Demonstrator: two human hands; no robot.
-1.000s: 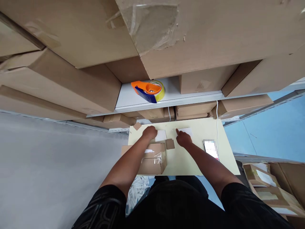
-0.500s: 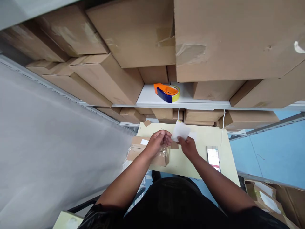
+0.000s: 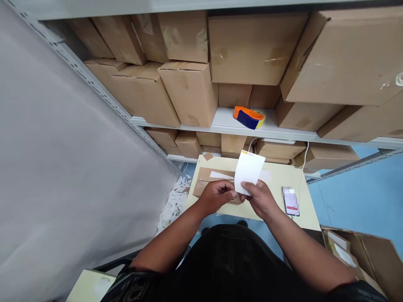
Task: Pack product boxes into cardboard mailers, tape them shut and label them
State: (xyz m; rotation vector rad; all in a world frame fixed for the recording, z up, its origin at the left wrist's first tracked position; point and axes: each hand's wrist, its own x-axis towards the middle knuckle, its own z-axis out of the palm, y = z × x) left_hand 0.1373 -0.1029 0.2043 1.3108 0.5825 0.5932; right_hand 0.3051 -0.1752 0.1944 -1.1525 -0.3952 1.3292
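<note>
A white label sheet (image 3: 249, 170), curved slightly and bearing a small yellow mark at its top edge, is pinched between the thumb and fingers of my right hand (image 3: 260, 196). My left hand (image 3: 218, 195) is at the sheet's lower left corner with fingers curled and thumb drawn in. Whether it grips the corner cannot be made out. Below my left hand lies a taped cardboard box (image 3: 201, 184) on the pale yellow table (image 3: 273, 180), partly covered by the hands. A white paper strip (image 3: 220, 175) rests on top of that box.
A phone (image 3: 290, 201) lies on the table's right side. An orange and blue tape dispenser (image 3: 248, 118) sits on the shelf (image 3: 223, 118) above, among stacked cardboard boxes (image 3: 189, 94). White scraps (image 3: 174, 203) are heaped on the floor at left. An open carton (image 3: 362, 256) stands lower right.
The label sheet has come upright and more face-on in my right hand. My left hand has moved to its lower corner, fingers curling in. The whole view has shifted.
</note>
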